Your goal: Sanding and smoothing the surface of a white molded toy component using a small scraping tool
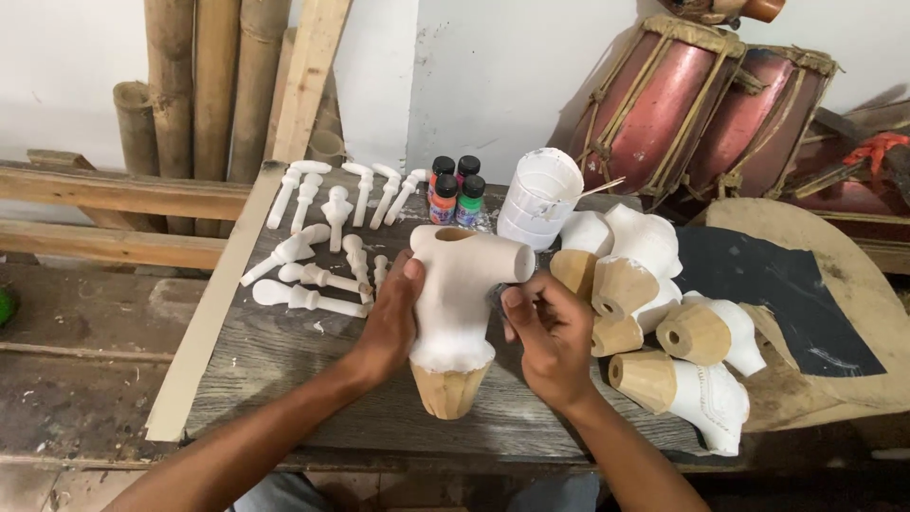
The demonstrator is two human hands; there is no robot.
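A carved wooden torso piece [455, 303], painted white on top with a bare wood base, stands upright on the grey plank table [284, 379]. My left hand [391, 322] grips its left side, thumb near the shoulder. Against the right side, under the stub arm, rests my right hand [550, 332] with its fingers curled on the piece. Both hands hold it at the middle of the table.
Several white-painted arm and leg pieces [313, 275] lie at the left. Small paint bottles [455, 190] and a white tub [538, 199] stand behind. Several more torso pieces [664, 322] are piled at the right beside dark sandpaper [768, 284]. Drums [701, 104] and bamboo [209, 85] lean behind.
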